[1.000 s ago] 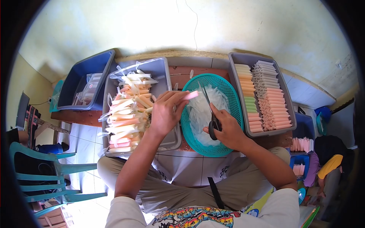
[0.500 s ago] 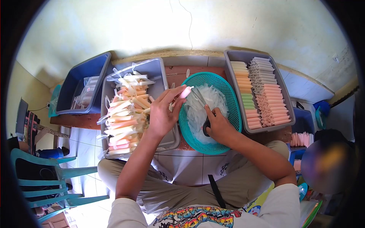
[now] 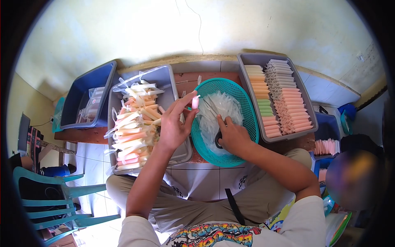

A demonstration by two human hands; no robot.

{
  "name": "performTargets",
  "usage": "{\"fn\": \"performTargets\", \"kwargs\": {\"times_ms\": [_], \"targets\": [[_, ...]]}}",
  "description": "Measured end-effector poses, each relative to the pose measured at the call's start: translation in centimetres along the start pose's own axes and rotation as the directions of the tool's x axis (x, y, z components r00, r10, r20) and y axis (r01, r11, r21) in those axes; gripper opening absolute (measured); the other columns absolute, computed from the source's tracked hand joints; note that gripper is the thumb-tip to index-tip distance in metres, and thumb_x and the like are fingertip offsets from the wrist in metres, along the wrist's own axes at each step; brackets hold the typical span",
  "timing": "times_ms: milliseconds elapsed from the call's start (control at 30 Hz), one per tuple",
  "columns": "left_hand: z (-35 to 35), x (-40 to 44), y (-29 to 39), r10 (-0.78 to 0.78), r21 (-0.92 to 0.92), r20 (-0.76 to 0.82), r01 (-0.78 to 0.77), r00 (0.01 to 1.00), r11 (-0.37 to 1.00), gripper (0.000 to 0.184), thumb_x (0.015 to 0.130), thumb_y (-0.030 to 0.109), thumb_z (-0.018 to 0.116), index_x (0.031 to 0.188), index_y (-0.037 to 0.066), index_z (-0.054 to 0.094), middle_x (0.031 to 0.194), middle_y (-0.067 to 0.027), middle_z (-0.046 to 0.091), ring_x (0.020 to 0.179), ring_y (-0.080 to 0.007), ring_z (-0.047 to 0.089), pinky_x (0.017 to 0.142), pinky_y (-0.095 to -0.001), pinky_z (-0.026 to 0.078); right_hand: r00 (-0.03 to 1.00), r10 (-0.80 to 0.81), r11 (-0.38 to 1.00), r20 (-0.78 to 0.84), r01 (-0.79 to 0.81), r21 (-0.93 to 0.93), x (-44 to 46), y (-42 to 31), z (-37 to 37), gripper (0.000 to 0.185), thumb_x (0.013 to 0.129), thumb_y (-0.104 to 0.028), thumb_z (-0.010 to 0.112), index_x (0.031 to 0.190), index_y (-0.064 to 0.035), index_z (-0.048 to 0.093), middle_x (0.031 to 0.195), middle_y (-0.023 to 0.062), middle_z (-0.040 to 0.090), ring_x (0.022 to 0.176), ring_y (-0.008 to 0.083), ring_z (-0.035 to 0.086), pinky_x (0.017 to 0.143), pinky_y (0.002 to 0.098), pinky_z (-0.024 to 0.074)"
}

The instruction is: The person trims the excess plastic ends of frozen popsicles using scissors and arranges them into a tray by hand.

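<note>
Pink tube (image 3: pixel 195 103), now steeper — long axis upright in view, knot (image 3: pixel 198 96) topmost

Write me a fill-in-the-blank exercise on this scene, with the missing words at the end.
1. The left hand holds up a ____ tube.
2. The ____ hand grips the scissors.
3. The mesh basket stands ____ the loosely piled tray and the neatly stacked tray.
4. In the stacked tray's left column, ____ tubes separate the orange tubes from the pink tubes.

Missing words: pink; right; between; green.
</note>
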State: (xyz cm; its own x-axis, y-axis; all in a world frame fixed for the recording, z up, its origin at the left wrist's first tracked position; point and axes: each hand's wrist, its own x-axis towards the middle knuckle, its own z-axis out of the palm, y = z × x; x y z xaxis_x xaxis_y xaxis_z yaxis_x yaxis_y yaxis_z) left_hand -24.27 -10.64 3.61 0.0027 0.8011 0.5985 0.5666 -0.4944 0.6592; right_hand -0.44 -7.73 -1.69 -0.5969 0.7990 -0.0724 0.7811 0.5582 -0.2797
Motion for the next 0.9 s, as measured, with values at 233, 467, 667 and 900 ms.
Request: {"fn": "performTargets", "kwargs": {"times_ms": [233, 467, 667, 900], "targets": [[0.3, -0.1, 0.2, -0.017, -0.057, -0.002, 0.017, 1.000, 0.998, 0.057, 0.092, -0.013, 0.077, 0.145, 0.005, 0.066, 0.125, -0.0145, 0.076, 0.101, -0.0204, 0.078, 0.086, -0.0344, 0.066, 1.000, 0.011, 0.999, 0.000, -0.011, 0.041, -0.5, -0.2, -1.1, 0.084, 0.086, -0.020, 0.079, 0.159, 0.0059, 0.046, 0.129, 0.0273, 0.061, 0.101, 0.0443, 0.076, 0.085, 0.0529, 0.0637], [0.4, 0.0, 1.0, -0.137, -0.251, 0.023, 0.139, 0.990, 0.958, 0.050, 0.099, -0.008, 0.076, 0.144, 0.003, 0.057, 0.119, -0.0138, 0.076, 0.108, -0.0208, 0.077, 0.094, -0.0358, 0.064, 0.978, -0.130, 0.955, -0.163, 0.168, 0.246, -1.5, 0.8, -5.8, 0.060, 0.094, -0.024, 0.081, 0.145, 0.0005, 0.061, 0.120, 0.0226, 0.069, 0.103, 0.0390, 0.075, 0.089, 0.0494, 0.0619], [4.4, 1.9, 4.2, -0.190, -0.549, 0.041, 0.180, 0.981, 0.816, 0.043, 0.100, -0.010, 0.073, 0.136, 0.002, 0.053, 0.124, -0.0156, 0.072, 0.115, -0.0257, 0.076, 0.099, -0.0363, 0.063, 0.899, -0.193, 0.855, -0.394, 0.351, 0.382, -2.7, 3.8, -12.1, 0.051, 0.094, -0.022, 0.083, 0.141, -0.0073, 0.069, 0.112, 0.0168, 0.076, 0.092, 0.0268, 0.076, 0.080, 0.0391, 0.0610], [13.0, 5.2, 7.0, -0.205, -0.755, 0.122, 0.225, 0.971, 0.616, 0.038, 0.100, -0.007, 0.075, 0.129, 0.001, 0.052, 0.124, -0.0144, 0.071, 0.117, -0.0234, 0.074, 0.099, -0.0329, 0.063, 0.910, -0.058, 0.865, -0.411, 0.252, 0.433, -4.3, 9.0, -15.7, 0.036, 0.101, -0.031, 0.080, 0.123, -0.0034, 0.079, 0.109, 0.0143, 0.080, 0.093, 0.0249, 0.077, 0.079, 0.0367, 0.0616]]}}
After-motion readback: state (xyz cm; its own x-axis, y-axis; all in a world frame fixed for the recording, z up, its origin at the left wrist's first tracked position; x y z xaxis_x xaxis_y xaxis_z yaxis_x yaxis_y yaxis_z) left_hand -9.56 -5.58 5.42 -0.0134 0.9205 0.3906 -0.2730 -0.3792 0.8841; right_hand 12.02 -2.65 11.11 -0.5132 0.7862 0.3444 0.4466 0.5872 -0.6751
